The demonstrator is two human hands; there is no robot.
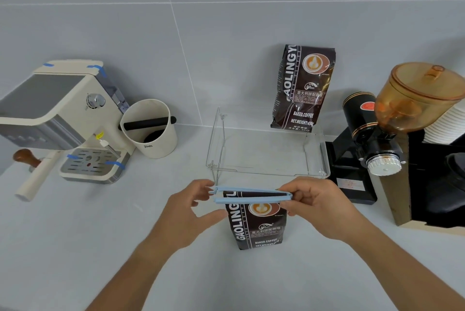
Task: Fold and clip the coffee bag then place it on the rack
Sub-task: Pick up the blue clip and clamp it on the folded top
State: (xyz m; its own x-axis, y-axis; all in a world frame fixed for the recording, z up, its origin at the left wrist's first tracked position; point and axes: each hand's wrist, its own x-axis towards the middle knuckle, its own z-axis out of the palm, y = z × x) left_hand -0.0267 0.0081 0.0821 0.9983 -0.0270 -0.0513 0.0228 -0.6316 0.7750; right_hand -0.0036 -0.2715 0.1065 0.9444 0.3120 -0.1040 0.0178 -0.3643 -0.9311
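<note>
A dark brown coffee bag (258,225) stands upright on the counter in front of me, its top folded down. A long light-blue clip (251,195) lies across the folded top, its two arms slightly apart at the left end. My right hand (317,207) pinches the clip's hinged right end. My left hand (193,210) holds the clip's left end with fingertips, thumb against the bag's side. Behind the bag stands a clear acrylic rack (266,174). A second identical coffee bag (303,89) stands at the back of the rack against the wall.
An espresso machine (63,119) and a white knock box (151,129) stand at the left. A black coffee grinder (377,134) with an amber hopper is right of the rack, beside a wooden box (402,210) with stacked paper cups (445,124).
</note>
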